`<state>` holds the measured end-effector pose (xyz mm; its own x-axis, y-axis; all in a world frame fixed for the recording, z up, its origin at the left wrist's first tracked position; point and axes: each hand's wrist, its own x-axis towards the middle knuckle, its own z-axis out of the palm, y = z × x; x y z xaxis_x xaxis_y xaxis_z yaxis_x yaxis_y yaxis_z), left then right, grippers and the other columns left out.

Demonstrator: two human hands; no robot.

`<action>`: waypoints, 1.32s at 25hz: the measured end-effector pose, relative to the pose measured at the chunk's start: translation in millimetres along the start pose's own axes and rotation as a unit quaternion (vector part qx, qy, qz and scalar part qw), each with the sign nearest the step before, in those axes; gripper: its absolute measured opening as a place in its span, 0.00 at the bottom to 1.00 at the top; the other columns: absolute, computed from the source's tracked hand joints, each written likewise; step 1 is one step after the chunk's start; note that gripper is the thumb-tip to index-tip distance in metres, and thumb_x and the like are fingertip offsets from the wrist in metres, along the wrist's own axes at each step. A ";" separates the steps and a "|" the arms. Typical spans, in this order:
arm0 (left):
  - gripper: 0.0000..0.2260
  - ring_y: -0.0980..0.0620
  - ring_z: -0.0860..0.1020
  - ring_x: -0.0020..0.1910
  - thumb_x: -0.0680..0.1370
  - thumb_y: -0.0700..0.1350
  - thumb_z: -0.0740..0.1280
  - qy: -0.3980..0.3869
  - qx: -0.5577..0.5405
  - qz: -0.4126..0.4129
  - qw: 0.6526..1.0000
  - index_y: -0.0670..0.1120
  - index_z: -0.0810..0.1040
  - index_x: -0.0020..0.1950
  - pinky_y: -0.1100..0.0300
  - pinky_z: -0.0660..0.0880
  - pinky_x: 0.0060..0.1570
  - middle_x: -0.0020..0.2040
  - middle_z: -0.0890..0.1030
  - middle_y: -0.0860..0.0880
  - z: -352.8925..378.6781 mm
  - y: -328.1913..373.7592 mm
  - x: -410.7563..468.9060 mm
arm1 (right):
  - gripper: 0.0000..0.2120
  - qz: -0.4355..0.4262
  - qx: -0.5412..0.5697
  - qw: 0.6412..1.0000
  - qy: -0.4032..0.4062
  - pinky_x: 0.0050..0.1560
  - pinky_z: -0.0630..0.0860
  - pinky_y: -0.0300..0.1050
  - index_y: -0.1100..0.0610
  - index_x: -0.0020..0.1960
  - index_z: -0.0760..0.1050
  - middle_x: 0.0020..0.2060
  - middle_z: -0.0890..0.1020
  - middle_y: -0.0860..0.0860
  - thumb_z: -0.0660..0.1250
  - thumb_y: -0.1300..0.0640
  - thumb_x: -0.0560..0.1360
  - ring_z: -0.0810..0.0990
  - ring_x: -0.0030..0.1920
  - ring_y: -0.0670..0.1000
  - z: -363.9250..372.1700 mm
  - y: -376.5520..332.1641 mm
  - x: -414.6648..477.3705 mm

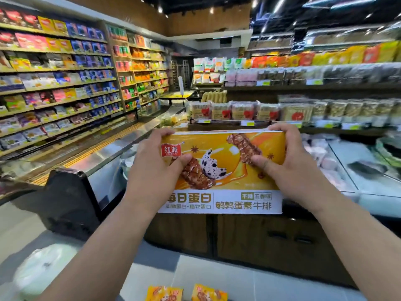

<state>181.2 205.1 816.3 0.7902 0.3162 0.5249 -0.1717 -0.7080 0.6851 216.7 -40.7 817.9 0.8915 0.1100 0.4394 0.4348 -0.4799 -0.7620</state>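
A wide orange and white snack box (223,192), printed with a speckled egg and brown meat pieces, is held up in front of me at chest height. My left hand (152,161) grips its left end, fingers over the top edge and thumb pressed on the front. My right hand (288,157) grips the right end the same way, thumb on the front face. Two small orange packets (186,293) of the same print show at the bottom edge of the view.
A chest freezer (368,174) with glass lids stands behind the box, above a dark wooden cabinet (271,237). A black freezer end (65,203) is at the left. Stocked snack shelves (56,83) line the left wall and the right (303,109). A white bag (43,268) lies low left.
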 end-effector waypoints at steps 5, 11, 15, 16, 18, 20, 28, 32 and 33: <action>0.21 0.54 0.76 0.53 0.73 0.57 0.72 -0.068 -0.036 0.053 0.996 0.65 0.65 0.60 0.55 0.73 0.50 0.57 0.75 0.54 61.1 56.7 -20.5 | 0.25 0.050 -0.008 0.997 0.058 0.38 0.74 0.40 0.36 0.60 0.58 0.49 0.75 0.42 0.71 0.48 0.73 0.79 0.44 0.45 -79.1 33.9 -38.8; 0.20 0.58 0.76 0.48 0.74 0.55 0.72 -0.139 -0.092 0.085 0.982 0.64 0.66 0.60 0.65 0.69 0.39 0.56 0.73 0.54 155.9 159.8 -66.2 | 0.26 0.100 -0.036 0.987 0.118 0.36 0.74 0.40 0.37 0.62 0.58 0.47 0.76 0.43 0.70 0.49 0.74 0.79 0.43 0.45 -208.1 86.7 -91.8; 0.20 0.58 0.76 0.50 0.74 0.55 0.71 -0.188 -0.141 0.103 0.967 0.64 0.66 0.61 0.60 0.74 0.44 0.57 0.73 0.54 237.8 240.5 -108.9 | 0.27 0.136 -0.074 0.974 0.164 0.35 0.73 0.40 0.36 0.63 0.58 0.46 0.75 0.41 0.71 0.49 0.73 0.78 0.41 0.44 -309.0 129.0 -131.8; 0.20 0.59 0.75 0.50 0.74 0.55 0.71 -0.203 -0.150 0.103 0.962 0.65 0.66 0.61 0.61 0.74 0.43 0.57 0.73 0.55 256.4 257.6 -117.6 | 0.27 0.142 -0.080 0.971 0.176 0.35 0.72 0.39 0.36 0.63 0.58 0.46 0.75 0.42 0.71 0.49 0.73 0.78 0.41 0.44 -329.4 137.9 -141.3; 0.20 0.60 0.75 0.49 0.74 0.56 0.71 -0.237 -0.164 0.105 0.952 0.66 0.65 0.60 0.62 0.73 0.41 0.58 0.73 0.55 293.0 294.0 -135.7 | 0.26 0.153 -0.094 0.964 0.199 0.33 0.70 0.37 0.35 0.62 0.58 0.45 0.76 0.42 0.71 0.50 0.74 0.78 0.40 0.43 -370.9 155.8 -161.7; 0.20 0.61 0.75 0.48 0.74 0.56 0.71 -0.267 -0.168 0.117 0.942 0.67 0.64 0.59 0.60 0.75 0.43 0.59 0.73 0.54 329.2 328.5 -154.0 | 0.27 0.175 -0.097 0.955 0.219 0.30 0.70 0.34 0.34 0.61 0.58 0.44 0.77 0.42 0.71 0.51 0.74 0.78 0.38 0.40 -411.3 174.7 -182.3; 0.20 0.57 0.77 0.50 0.73 0.55 0.73 -0.381 -0.221 0.187 0.878 0.65 0.67 0.59 0.52 0.77 0.51 0.57 0.75 0.53 458.6 454.7 -225.4 | 0.30 0.271 -0.139 0.890 0.339 0.39 0.75 0.42 0.37 0.67 0.57 0.54 0.77 0.50 0.71 0.51 0.74 0.80 0.46 0.49 -532.8 239.6 -264.9; 0.20 0.56 0.78 0.51 0.72 0.55 0.74 -0.442 -0.255 0.208 0.834 0.67 0.67 0.57 0.48 0.78 0.53 0.57 0.76 0.54 535.3 507.4 -254.5 | 0.31 0.316 -0.170 0.848 0.390 0.50 0.79 0.52 0.36 0.67 0.57 0.54 0.78 0.51 0.71 0.50 0.74 0.80 0.48 0.53 -583.8 274.8 -290.1; 0.20 0.57 0.77 0.50 0.72 0.54 0.74 -0.452 -0.260 0.214 0.826 0.67 0.67 0.57 0.49 0.78 0.53 0.56 0.76 0.54 552.3 517.6 -258.9 | 0.31 0.326 -0.174 0.841 0.397 0.50 0.79 0.52 0.36 0.67 0.56 0.53 0.78 0.51 0.71 0.50 0.73 0.80 0.47 0.53 -593.5 283.3 -292.4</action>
<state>212.6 -592.0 756.0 0.6672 -0.6605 0.3443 -0.5933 -0.1919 0.7818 3.7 -725.4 755.8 0.5010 -0.8233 0.2668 -0.2987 -0.4539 -0.8395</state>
